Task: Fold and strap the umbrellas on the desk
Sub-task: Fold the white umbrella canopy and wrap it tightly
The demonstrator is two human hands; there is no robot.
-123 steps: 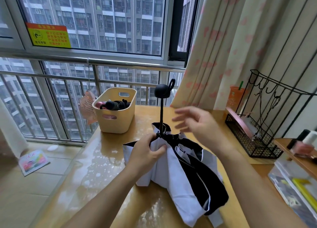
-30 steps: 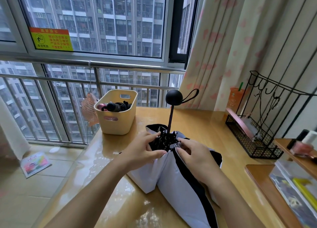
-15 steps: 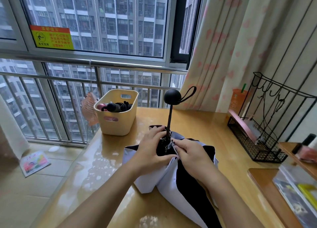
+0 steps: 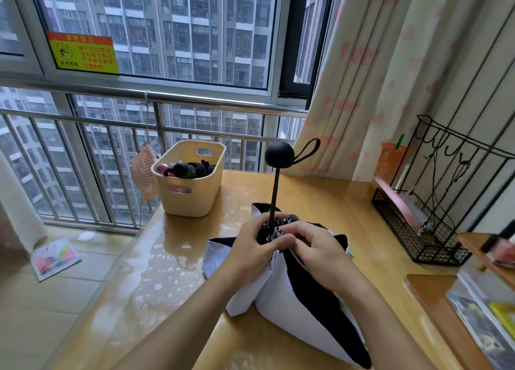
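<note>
A collapsed umbrella (image 4: 289, 300) with a white outside and black lining lies on the wooden desk (image 4: 172, 275), canopy loose and spread toward me. Its thin black shaft points up to a round black handle (image 4: 279, 154) with a wrist loop. My left hand (image 4: 250, 249) grips the gathered canopy and rib tips at the base of the shaft. My right hand (image 4: 315, 247) pinches the fabric and ribs from the right side, touching the left hand. Both hands hide the rib ends.
A cream plastic basket (image 4: 189, 180) holding folded umbrellas stands at the desk's far left, a pink fan (image 4: 143, 171) hanging behind it. A black wire rack (image 4: 423, 224) sits at the right. Books lie at the lower right edge. The window railing and curtain border the desk.
My right hand came down from the air onto the ribs beside the left hand. Both hands have closed tighter around the base of the shaft, and the canopy is gathered more.
</note>
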